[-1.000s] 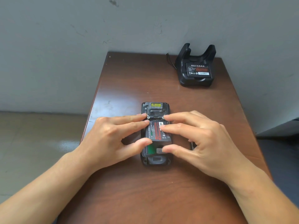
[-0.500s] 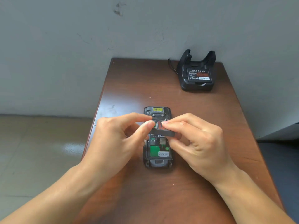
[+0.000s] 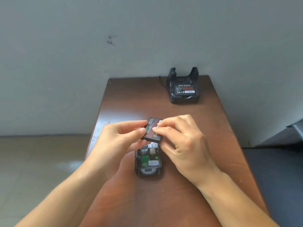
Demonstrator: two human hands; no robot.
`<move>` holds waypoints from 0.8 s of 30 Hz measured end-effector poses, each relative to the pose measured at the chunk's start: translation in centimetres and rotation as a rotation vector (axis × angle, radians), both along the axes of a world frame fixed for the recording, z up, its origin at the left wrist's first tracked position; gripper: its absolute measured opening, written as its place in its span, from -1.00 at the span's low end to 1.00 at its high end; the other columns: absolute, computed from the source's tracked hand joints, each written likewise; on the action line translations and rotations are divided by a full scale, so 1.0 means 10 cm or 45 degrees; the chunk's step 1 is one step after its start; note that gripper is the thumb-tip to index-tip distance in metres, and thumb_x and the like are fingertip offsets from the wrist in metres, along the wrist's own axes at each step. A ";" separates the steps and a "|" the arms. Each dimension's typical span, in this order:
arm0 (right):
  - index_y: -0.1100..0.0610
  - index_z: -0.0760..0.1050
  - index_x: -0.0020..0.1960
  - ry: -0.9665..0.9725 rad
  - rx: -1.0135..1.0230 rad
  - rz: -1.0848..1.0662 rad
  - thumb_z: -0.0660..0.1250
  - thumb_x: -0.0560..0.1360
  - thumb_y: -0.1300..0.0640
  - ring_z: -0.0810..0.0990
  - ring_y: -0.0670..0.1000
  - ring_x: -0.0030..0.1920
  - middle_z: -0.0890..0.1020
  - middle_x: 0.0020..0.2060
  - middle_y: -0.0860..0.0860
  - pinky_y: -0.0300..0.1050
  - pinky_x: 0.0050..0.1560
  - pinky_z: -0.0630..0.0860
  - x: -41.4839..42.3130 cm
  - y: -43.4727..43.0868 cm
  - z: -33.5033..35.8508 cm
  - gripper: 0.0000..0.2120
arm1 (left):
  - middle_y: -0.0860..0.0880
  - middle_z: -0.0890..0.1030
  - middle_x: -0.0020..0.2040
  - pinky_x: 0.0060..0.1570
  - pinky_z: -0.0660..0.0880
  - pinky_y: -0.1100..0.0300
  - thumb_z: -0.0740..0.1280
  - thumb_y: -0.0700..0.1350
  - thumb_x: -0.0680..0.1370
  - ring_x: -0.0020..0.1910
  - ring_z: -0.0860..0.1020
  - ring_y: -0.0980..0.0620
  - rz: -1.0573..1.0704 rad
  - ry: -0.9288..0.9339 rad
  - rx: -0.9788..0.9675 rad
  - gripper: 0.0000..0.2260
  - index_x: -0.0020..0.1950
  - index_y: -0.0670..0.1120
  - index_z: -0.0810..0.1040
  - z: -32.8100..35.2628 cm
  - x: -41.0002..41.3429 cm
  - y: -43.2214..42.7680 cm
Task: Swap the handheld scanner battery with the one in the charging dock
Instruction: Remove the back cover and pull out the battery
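Observation:
A black battery (image 3: 151,131) with a red label is held in the air above the scanner, tilted. My left hand (image 3: 121,141) pinches its left edge and my right hand (image 3: 182,141) grips its right side. The handheld scanner (image 3: 148,163) lies face down on the brown table below, its battery bay open and showing a green board; its far end is hidden by the battery and my fingers. At the table's far right corner stands the black charging dock (image 3: 183,86) with a second battery (image 3: 185,90) seated in it, label up.
The narrow brown table (image 3: 164,202) stands against a grey wall. A cable (image 3: 161,81) runs from the dock's left side. Tiled floor lies to the left, and a dark grey surface (image 3: 278,177) is to the right of the table.
The battery came out of the scanner's bay: both hands pressed on it, then lifted it up and clear. The bay now shows bare. The camera view tilted upward.

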State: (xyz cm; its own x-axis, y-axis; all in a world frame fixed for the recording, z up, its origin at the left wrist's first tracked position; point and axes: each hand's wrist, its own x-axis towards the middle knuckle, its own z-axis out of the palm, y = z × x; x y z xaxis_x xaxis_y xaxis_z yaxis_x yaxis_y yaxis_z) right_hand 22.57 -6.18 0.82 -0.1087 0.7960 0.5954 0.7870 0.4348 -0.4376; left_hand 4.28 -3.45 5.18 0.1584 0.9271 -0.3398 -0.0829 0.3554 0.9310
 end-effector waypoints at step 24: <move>-0.18 0.51 0.32 0.055 -0.858 0.247 0.56 0.37 -0.07 0.47 -0.23 0.24 0.55 0.14 -0.30 -0.23 0.30 0.41 1.07 0.30 0.45 -0.46 | -0.13 0.76 0.00 0.03 0.63 0.10 0.34 -0.31 0.58 -0.02 0.71 -0.06 -0.723 0.393 0.224 -0.77 0.12 -0.11 0.72 0.19 0.60 0.62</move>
State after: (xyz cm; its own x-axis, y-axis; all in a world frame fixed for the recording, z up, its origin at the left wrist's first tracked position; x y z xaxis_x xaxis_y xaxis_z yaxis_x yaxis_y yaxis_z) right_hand 33.27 -3.23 5.28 -0.2732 0.9619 -0.0141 0.6985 0.1883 -0.6904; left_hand 10.29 2.75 7.09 0.5578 0.7741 -0.2994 0.3519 0.1062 0.9300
